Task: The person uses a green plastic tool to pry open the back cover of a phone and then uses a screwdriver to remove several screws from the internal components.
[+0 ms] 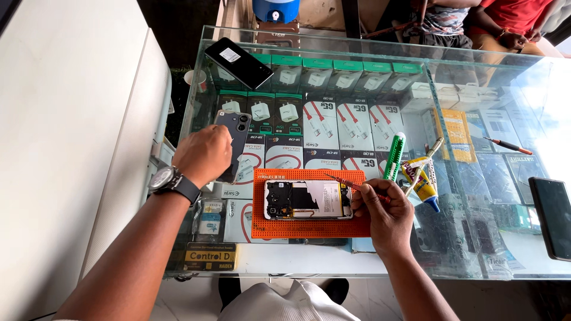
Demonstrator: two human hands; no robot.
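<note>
Spanning the scene, the glass counter (333, 59) carries an orange mat (309, 229) with the opened phone (307, 200) on it; left hand (204, 154) rests closed over a grey back cover (237, 139), right hand (383, 214) pinches a red screwdriver (348, 183) at the phone's edge.

bare glass counter (452, 249) lies open right of the orange mat (309, 229); the green brush (394, 157), glue tube (423, 184) and tweezers (429, 156) crowd its upper right corner.
</note>
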